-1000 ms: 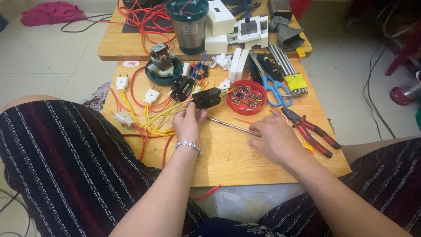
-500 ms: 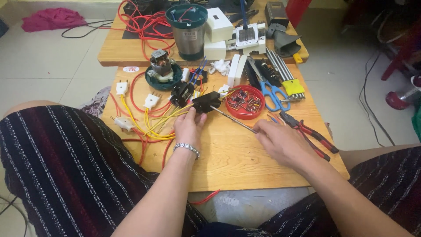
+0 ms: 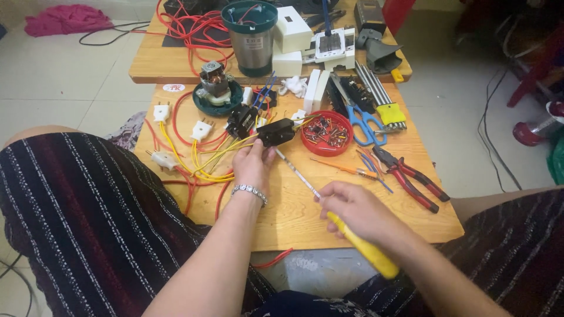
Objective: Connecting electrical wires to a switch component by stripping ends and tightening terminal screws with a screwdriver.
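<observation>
Left hand (image 3: 251,167) gripping black switch block (image 3: 276,131), right hand (image 3: 352,211) holding yellow-handled screwdriver (image 3: 352,230), wooden table (image 3: 282,211)

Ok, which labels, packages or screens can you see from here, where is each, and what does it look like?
Label: small pale rectangle on the steel canister's side, far board.
Sticker: pale oval with red print, near board's far left corner.
White boxes: two plain blocks right of the canister.
No screens in view.

Bright, even daylight; soft shadows, wide-angle distortion.
</observation>
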